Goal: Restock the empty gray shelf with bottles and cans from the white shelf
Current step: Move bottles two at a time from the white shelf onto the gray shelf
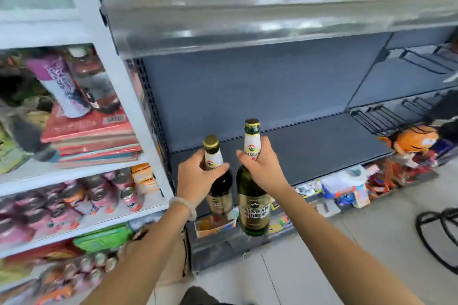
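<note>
I hold one bottle in each hand, both by the neck, because the neck is the narrow part my fingers can wrap fully while the heavy body hangs straight below. My left hand (198, 176) has its grip clamped on the dark bottle (219, 188), fingers curled across the white neck label just under the gold cap. My right hand (260, 166) has its grip clamped on the green bottle (252, 203) the same way, thumb on the near side. Both bottles stay upright and close beside each other; whether the glass touches I cannot tell.

I carry them in front of the gray shelf (309, 141), whose dark board is bare, so both can go down in one trip. They hang in the air before its front edge, not yet resting on it. The white shelf (128, 96) stands to my left, with cans (128, 198) on a lower board.

To my mind the next move is lifting both over the lip and setting them near the left corner, leaving room for more. Glass knocking glass is the risk, so I would keep them apart.
</note>
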